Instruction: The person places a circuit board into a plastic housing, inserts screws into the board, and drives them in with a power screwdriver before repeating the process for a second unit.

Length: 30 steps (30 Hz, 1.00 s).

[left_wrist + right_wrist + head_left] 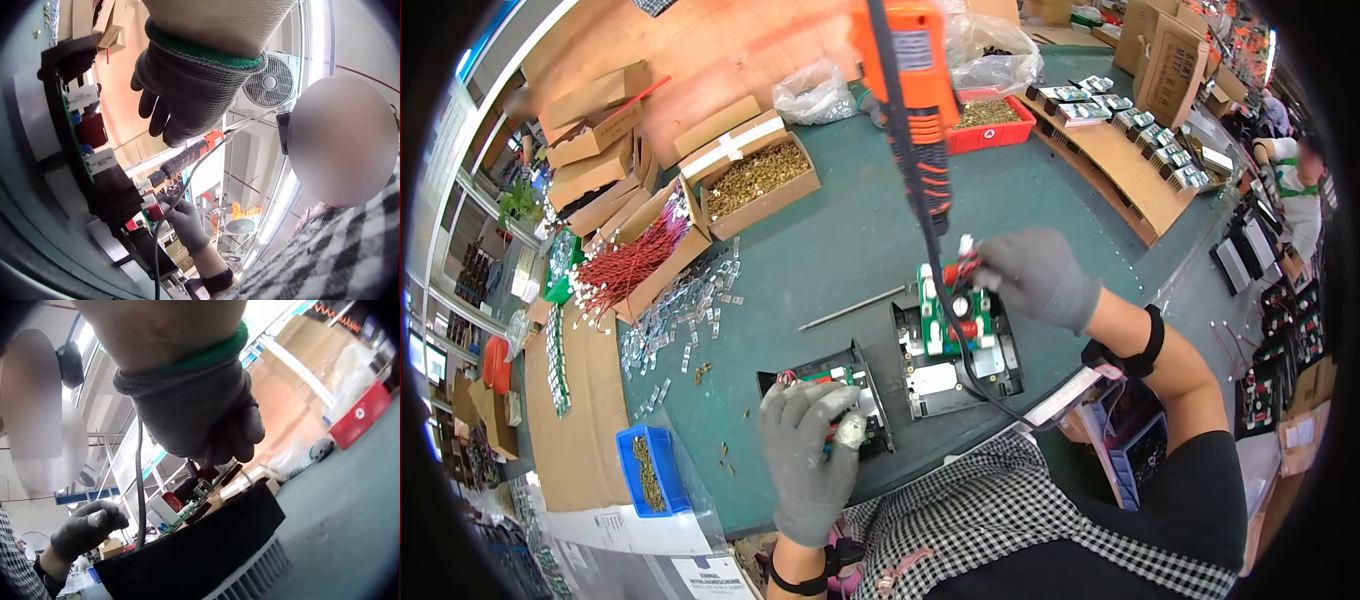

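Note:
My gloved right hand (1040, 280) grips the far end of a green circuit board (940, 310), where red and black wires with a white connector stick out by the fingertips. The board tilts over a black metal housing (940, 398), its far end raised, as the right wrist view shows. To the left, my gloved left hand (805, 440) hovers over a second black housing (870, 400) with a board inside, fingers loosely bent and holding nothing. It partly hides that board. An orange electric screwdriver (915, 110) hangs in front, its cable (945, 300) crossing the right board.
A thin metal rod (850, 308) lies beyond the housings. Small metal clips (685, 320), a blue bin (633, 480) of screws and boxes of red wires (635, 260) and brass parts (760, 180) stand left. A red bin (1010, 130) stands behind; finished units (1160, 140) sit on cardboard.

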Each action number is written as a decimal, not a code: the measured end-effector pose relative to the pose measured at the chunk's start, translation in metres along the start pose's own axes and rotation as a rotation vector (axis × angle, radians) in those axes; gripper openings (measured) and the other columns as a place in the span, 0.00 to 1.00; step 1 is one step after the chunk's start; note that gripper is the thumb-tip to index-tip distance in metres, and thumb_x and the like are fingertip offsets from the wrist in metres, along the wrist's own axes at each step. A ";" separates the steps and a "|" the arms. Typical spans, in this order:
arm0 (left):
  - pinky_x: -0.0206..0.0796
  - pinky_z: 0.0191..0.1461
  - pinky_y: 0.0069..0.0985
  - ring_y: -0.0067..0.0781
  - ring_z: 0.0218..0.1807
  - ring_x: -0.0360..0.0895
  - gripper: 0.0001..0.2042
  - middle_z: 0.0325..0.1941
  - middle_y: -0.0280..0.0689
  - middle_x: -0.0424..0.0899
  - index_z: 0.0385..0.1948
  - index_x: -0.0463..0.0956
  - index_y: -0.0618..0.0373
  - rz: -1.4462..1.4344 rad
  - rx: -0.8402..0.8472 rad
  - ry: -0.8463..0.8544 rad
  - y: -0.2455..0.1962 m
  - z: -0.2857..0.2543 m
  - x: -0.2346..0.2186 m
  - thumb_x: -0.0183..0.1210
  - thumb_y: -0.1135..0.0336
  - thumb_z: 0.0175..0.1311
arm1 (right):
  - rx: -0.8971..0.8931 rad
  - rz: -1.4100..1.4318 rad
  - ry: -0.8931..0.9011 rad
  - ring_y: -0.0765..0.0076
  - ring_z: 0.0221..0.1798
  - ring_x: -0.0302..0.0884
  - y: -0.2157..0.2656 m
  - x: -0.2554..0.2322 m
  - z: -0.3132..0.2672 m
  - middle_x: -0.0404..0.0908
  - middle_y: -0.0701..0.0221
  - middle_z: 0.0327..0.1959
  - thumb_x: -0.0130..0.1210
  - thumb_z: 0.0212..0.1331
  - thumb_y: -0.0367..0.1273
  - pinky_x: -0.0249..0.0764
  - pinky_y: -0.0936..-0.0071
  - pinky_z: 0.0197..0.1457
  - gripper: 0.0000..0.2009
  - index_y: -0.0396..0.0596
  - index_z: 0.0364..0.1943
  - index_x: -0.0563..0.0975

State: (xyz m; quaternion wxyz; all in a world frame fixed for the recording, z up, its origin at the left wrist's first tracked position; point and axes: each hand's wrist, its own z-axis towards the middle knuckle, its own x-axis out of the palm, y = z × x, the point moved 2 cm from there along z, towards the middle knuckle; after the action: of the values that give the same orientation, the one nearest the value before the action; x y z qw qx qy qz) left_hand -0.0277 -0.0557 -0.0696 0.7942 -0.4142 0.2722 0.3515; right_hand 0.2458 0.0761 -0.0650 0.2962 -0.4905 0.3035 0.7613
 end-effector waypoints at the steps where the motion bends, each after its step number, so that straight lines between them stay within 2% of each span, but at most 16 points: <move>1: 0.60 0.64 0.42 0.42 0.46 0.76 0.08 0.40 0.37 0.82 0.37 0.78 0.54 0.009 -0.041 -0.004 0.004 -0.004 -0.003 0.58 0.68 0.57 | -0.029 -0.020 0.065 0.53 0.36 0.79 0.003 0.008 0.000 0.80 0.64 0.30 0.59 0.57 0.38 0.73 0.59 0.43 0.10 0.50 0.39 0.78; 2: 0.60 0.64 0.42 0.42 0.46 0.76 0.08 0.40 0.37 0.82 0.37 0.78 0.54 0.012 -0.076 -0.011 0.008 -0.009 -0.006 0.58 0.68 0.57 | -0.059 -0.041 0.130 0.54 0.36 0.79 0.005 0.017 -0.001 0.80 0.65 0.30 0.60 0.57 0.38 0.72 0.59 0.45 0.10 0.51 0.39 0.77; 3: 0.59 0.64 0.42 0.43 0.46 0.76 0.08 0.40 0.37 0.82 0.37 0.78 0.54 0.014 -0.110 -0.018 0.012 -0.013 -0.010 0.58 0.68 0.57 | -0.111 0.034 0.074 0.56 0.37 0.78 0.006 0.023 -0.004 0.79 0.67 0.28 0.60 0.55 0.38 0.70 0.59 0.52 0.10 0.50 0.36 0.77; 6: 0.59 0.64 0.42 0.42 0.47 0.76 0.08 0.40 0.38 0.82 0.38 0.78 0.55 0.018 -0.185 -0.034 0.027 -0.028 -0.019 0.59 0.68 0.57 | -0.158 0.013 0.073 0.58 0.40 0.77 0.007 0.021 -0.009 0.77 0.69 0.27 0.60 0.54 0.38 0.69 0.59 0.54 0.09 0.50 0.33 0.78; 12: 0.61 0.61 0.42 0.44 0.47 0.75 0.09 0.40 0.39 0.81 0.40 0.78 0.55 0.007 -0.259 -0.065 0.038 -0.037 -0.022 0.59 0.68 0.58 | -0.081 -0.017 0.115 0.58 0.46 0.76 0.007 0.035 -0.014 0.77 0.65 0.35 0.61 0.52 0.38 0.65 0.59 0.61 0.09 0.50 0.34 0.80; 15: 0.62 0.59 0.41 0.46 0.47 0.75 0.12 0.43 0.41 0.80 0.43 0.78 0.55 0.046 -0.273 -0.068 0.048 -0.045 -0.026 0.60 0.65 0.59 | -0.059 0.031 0.109 0.54 0.47 0.76 0.007 0.026 -0.014 0.78 0.64 0.40 0.61 0.52 0.38 0.68 0.57 0.60 0.12 0.48 0.38 0.79; 18: 0.66 0.56 0.40 0.46 0.48 0.75 0.20 0.48 0.45 0.78 0.51 0.76 0.58 0.140 -0.376 -0.091 0.053 -0.057 -0.032 0.62 0.60 0.59 | 0.141 0.251 -0.099 0.52 0.49 0.77 -0.006 0.008 -0.008 0.78 0.63 0.44 0.62 0.52 0.35 0.72 0.58 0.56 0.16 0.46 0.45 0.78; 21: 0.69 0.53 0.37 0.43 0.48 0.76 0.26 0.50 0.47 0.76 0.57 0.71 0.61 -0.303 -0.678 0.015 0.060 -0.076 -0.021 0.63 0.57 0.59 | 0.157 0.316 -0.406 0.58 0.51 0.78 -0.022 -0.007 0.020 0.78 0.62 0.51 0.64 0.53 0.32 0.74 0.64 0.54 0.27 0.44 0.58 0.70; 22: 0.70 0.53 0.33 0.38 0.47 0.77 0.27 0.49 0.45 0.77 0.59 0.69 0.63 -0.477 -0.639 -0.085 0.065 -0.084 -0.005 0.62 0.57 0.61 | 0.129 0.390 -0.493 0.61 0.52 0.78 -0.018 -0.010 0.034 0.77 0.62 0.52 0.65 0.53 0.31 0.74 0.66 0.55 0.31 0.43 0.62 0.67; 24: 0.70 0.53 0.30 0.34 0.46 0.78 0.28 0.48 0.43 0.77 0.60 0.68 0.63 -0.265 -0.538 -0.076 0.070 -0.089 -0.003 0.62 0.56 0.62 | 0.052 0.403 -0.594 0.63 0.52 0.77 0.017 -0.017 0.071 0.76 0.64 0.55 0.66 0.53 0.31 0.74 0.67 0.55 0.36 0.43 0.66 0.61; 25: 0.70 0.53 0.29 0.34 0.46 0.78 0.27 0.48 0.43 0.77 0.59 0.69 0.63 -0.328 -0.580 -0.058 0.070 -0.090 -0.006 0.62 0.57 0.62 | -0.069 0.561 -0.613 0.66 0.50 0.78 0.034 -0.013 0.092 0.76 0.63 0.51 0.67 0.51 0.31 0.75 0.67 0.53 0.39 0.44 0.68 0.59; 27: 0.70 0.52 0.29 0.34 0.45 0.78 0.25 0.49 0.43 0.77 0.58 0.70 0.63 -0.463 -0.649 -0.026 0.073 -0.091 -0.014 0.61 0.58 0.63 | 0.063 0.653 -0.546 0.69 0.45 0.78 0.037 0.001 0.123 0.76 0.64 0.46 0.67 0.50 0.30 0.76 0.68 0.50 0.37 0.44 0.66 0.60; 28: 0.70 0.51 0.28 0.34 0.44 0.78 0.23 0.48 0.43 0.78 0.56 0.72 0.62 -0.395 -0.655 0.004 0.075 -0.091 -0.022 0.61 0.59 0.63 | 0.130 0.691 -0.511 0.70 0.43 0.78 0.038 0.008 0.138 0.76 0.64 0.44 0.67 0.50 0.30 0.77 0.68 0.48 0.36 0.43 0.65 0.61; 29: 0.70 0.50 0.28 0.34 0.43 0.78 0.21 0.48 0.42 0.78 0.54 0.73 0.61 -0.330 -0.659 0.035 0.077 -0.091 -0.031 0.60 0.60 0.63 | 0.058 0.714 -0.564 0.73 0.36 0.76 0.033 0.022 0.155 0.75 0.67 0.38 0.64 0.49 0.28 0.78 0.70 0.43 0.31 0.42 0.59 0.65; 30: 0.70 0.49 0.27 0.34 0.42 0.78 0.19 0.48 0.42 0.79 0.53 0.75 0.60 -0.268 -0.661 0.069 0.079 -0.091 -0.039 0.60 0.61 0.64 | 0.039 0.763 -0.546 0.73 0.36 0.76 0.035 0.023 0.158 0.75 0.68 0.38 0.63 0.48 0.28 0.78 0.71 0.42 0.30 0.42 0.58 0.65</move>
State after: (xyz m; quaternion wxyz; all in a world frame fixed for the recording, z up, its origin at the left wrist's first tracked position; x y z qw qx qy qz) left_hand -0.1262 -0.1138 -0.1243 0.6467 -0.6924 0.1139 0.2990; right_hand 0.1221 0.1757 -0.0271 0.0734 -0.1198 0.3873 0.9112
